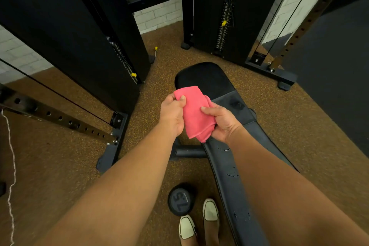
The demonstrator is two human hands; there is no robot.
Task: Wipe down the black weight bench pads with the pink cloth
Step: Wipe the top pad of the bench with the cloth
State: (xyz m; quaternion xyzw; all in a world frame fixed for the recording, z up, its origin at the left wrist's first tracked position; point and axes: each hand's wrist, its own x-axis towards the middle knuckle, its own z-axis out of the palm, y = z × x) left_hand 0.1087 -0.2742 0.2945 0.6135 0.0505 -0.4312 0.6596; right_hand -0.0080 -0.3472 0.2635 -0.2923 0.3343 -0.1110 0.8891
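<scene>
Below, left grip (172,115) and right grip (221,124) holding pink cloth (194,114), wet bench pads (221,168), speckled floor (279,118)

Bench (223,166): my right forearm (279,175) and the cloth (194,114) cover part of its pads.
Shoes (186,227): heels cut off at the bottom edge.
Dumbbell (180,201): small print I cannot read.
</scene>
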